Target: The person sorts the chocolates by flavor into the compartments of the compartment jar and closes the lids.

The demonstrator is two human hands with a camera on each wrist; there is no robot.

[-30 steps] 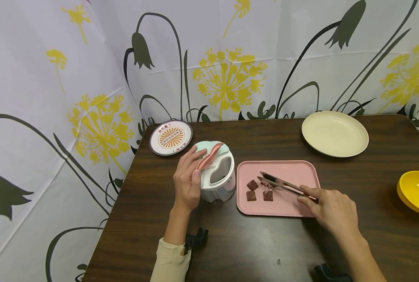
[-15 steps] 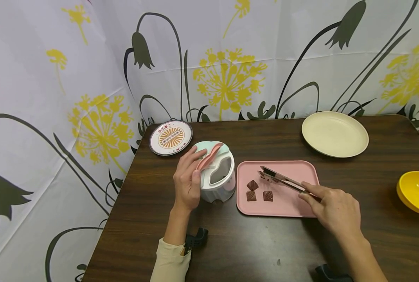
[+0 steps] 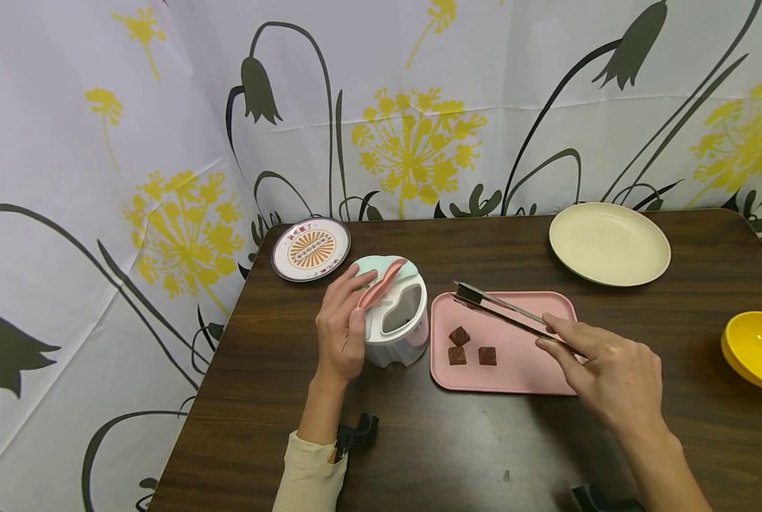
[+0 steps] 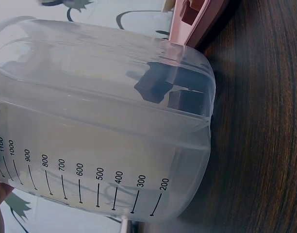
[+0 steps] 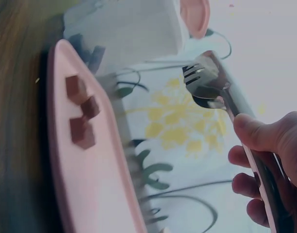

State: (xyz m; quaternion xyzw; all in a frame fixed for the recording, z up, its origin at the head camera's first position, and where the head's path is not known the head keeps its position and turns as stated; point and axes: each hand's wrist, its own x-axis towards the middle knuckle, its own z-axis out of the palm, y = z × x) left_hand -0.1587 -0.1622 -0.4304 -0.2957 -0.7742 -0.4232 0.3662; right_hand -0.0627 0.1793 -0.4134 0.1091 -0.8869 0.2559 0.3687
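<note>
My left hand [image 3: 342, 334] grips the side and lid of a clear container [image 3: 393, 348], fingers over the rim and thumb nearer me. A pink spoon-shaped piece [image 3: 381, 284] lies across the white and mint lid. Dark chocolates [image 4: 187, 100] show through the container wall in the left wrist view. Metal tongs [image 3: 509, 316] are pinched in my right hand [image 3: 617, 377]; their fork-like tips [image 5: 202, 80] hang over the far left corner of a pink tray [image 3: 528, 370]. I cannot tell whether the tips hold anything. Several brown chocolates [image 3: 487, 355] lie at the tray's left.
A patterned white plate [image 3: 311, 249] sits at the back left of the dark table [image 3: 470, 455]. At the back right is a cream oval plate [image 3: 610, 244], and a yellow bowl [image 3: 758, 348] stands at the right edge. A flowered cloth [image 3: 509, 85] hangs behind.
The tongs have lifted off the tray and swung away from me and left, toward the container. My right hand has shifted slightly right. The left hand has kept its place.
</note>
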